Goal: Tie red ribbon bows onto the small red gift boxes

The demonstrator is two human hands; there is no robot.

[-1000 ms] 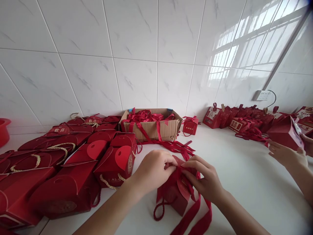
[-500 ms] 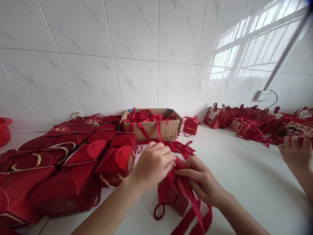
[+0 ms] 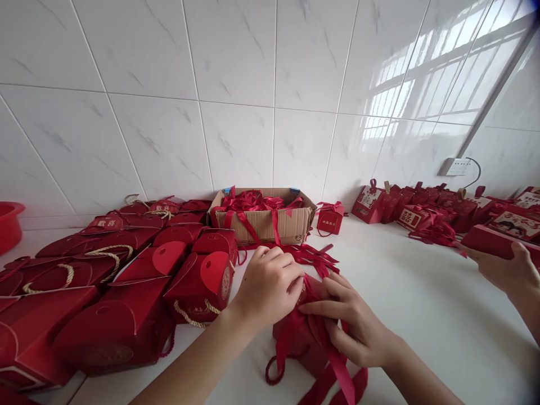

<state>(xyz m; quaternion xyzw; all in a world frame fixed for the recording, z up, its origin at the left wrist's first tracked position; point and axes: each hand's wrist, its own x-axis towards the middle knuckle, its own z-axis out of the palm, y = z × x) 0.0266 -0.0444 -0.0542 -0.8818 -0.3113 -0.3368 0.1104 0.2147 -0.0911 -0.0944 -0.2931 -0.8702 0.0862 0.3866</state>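
Clock: I read bearings from my remote screen, centred on the red box (image 3: 314, 363) between the hands, 12 toward the tiled wall (image 3: 236, 62).
Stacked boxes: 9 to 11 o'clock, packed rows of gift boxes (image 3: 126, 315), some with gold cord handles; a red basin (image 3: 9, 225) beyond them.
Carton: just left of 12, a cardboard carton (image 3: 289, 225) heaped with ribbon, strips trailing over its front.
Bow box: between 12 and 1, a small tied box (image 3: 330, 220) beside the carton.
Far cluster: 2 o'clock, more red boxes (image 3: 407, 199) below a socket (image 3: 455, 167).
Co-worker: between 2 and 3, another person's hand (image 3: 508, 270) on a red package.
In the way: I see loose strips (image 3: 314, 256) at 12, close beyond the fingers; the hands cover much of the lid.
Left hand (image 3: 270, 289): at 11, fingers curled in; tips hidden, so I cannot tell what they grip.
Right hand (image 3: 358, 318): at 1 to 2, half closed over red ribbon (image 3: 341, 374), index laid across the box top.
Red box: on the white counter (image 3: 405, 292), directly under both hands' fingers, ribbon tails running to 5, cord loop (image 3: 275, 381) at 7.
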